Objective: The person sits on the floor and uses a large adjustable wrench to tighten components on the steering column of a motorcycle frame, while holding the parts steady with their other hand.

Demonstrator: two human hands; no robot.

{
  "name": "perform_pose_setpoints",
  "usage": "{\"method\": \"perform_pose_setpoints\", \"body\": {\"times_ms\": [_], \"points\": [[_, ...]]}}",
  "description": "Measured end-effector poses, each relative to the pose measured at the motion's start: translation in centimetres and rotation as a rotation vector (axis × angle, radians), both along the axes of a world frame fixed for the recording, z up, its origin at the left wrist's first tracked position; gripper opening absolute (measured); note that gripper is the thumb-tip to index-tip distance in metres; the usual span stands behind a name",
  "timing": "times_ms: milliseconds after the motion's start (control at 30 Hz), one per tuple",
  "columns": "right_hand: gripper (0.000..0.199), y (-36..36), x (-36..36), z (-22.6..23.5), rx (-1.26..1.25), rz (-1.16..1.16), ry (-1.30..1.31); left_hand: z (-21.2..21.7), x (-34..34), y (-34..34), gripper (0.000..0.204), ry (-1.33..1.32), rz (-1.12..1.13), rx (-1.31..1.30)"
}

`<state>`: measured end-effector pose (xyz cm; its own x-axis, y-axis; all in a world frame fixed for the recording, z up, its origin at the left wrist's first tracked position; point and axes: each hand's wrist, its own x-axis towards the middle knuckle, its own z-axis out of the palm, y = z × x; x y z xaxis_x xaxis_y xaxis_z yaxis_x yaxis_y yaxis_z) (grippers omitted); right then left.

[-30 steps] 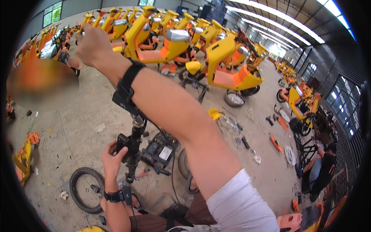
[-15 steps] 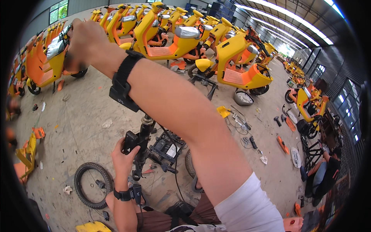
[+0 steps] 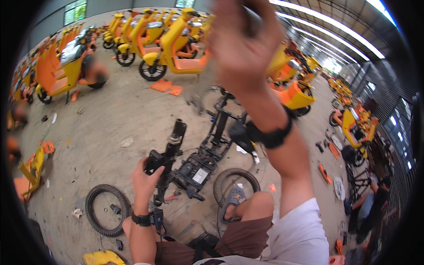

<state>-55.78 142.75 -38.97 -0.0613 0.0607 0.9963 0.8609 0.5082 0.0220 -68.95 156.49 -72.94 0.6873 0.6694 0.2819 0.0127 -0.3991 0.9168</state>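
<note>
My left hand [image 3: 145, 179] is wrapped round a black metal tube [image 3: 173, 145] with a silver collar near its upper end. The tube stands tilted in front of my knees. High above the floor, my right hand [image 3: 247, 48] is smeared by motion. Its fingers look curled, with something dark at them that I cannot make out. A blurred grey streak [image 3: 198, 97] shows below that hand, left of the wrist. Just beyond the tube lies a bare black scooter frame [image 3: 216, 128] with a box-like part [image 3: 196, 172].
One loose tyre [image 3: 90, 205] lies left of my legs, another tyre [image 3: 217, 187] by my foot. Yellow and orange scooters [image 3: 170, 48] stand in rows behind. Orange panels [image 3: 165, 86] and a yellow panel [image 3: 104, 258] lie on the floor. A person [image 3: 371, 201] sits at the right.
My right hand has swung from the far left across to the upper middle. My left hand keeps its hold on the black tube, which has hardly moved.
</note>
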Motion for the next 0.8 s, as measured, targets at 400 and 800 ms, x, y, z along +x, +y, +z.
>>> {"method": "perform_pose_setpoints", "body": {"times_ms": [400,800], "points": [[0.017,-12.4,-6.3,-11.1,-0.045,0.110,-0.009,1.5,1.4,-0.9,0.053,0.025,0.071,-0.004],[0.011,-10.5,-6.8,-12.3,-0.284,0.510,-0.456,1.8,1.2,-1.3,0.056,0.047,0.084,0.037]]}}
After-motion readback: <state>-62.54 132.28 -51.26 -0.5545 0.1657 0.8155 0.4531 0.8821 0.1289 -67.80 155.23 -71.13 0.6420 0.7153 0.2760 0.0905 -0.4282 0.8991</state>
